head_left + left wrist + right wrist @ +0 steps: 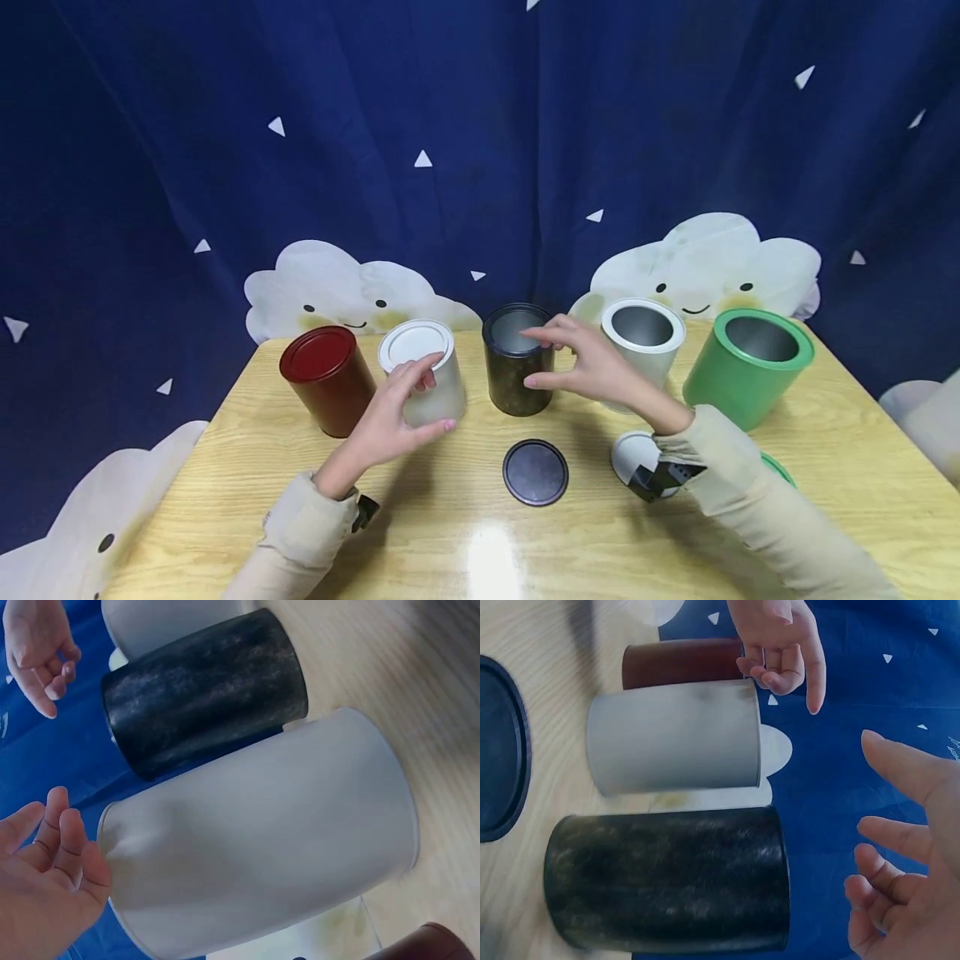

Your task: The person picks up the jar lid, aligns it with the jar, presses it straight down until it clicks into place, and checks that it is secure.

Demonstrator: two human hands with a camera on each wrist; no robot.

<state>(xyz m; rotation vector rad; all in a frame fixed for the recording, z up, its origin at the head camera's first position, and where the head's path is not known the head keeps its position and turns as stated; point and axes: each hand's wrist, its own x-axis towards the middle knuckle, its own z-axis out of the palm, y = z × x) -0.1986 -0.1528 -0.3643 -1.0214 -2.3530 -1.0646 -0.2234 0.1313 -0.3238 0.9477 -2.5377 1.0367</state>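
Note:
My left hand (396, 408) hovers at the near side of a white can (442, 392) with its lid on, thumb spread from the fingers and nothing held. In the left wrist view, the fingertips (94, 866) are right at that can's lid end. My right hand (588, 358) is by the rim of an uncovered black can (517, 375), thumb and index finger apart with nothing between them. The right wrist view shows this hand (907, 877) beyond the black can's top end. A round black lid (536, 472) lies flat on the table in front of the black can.
A dark red can (327, 379) with its lid on stands at the left. To the right are an uncovered white can (645, 337) and an uncovered green can (742, 367). A white lid (633, 454) and a green lid (778, 468) lie partly under my right forearm. A blue curtain (480, 150) hangs behind.

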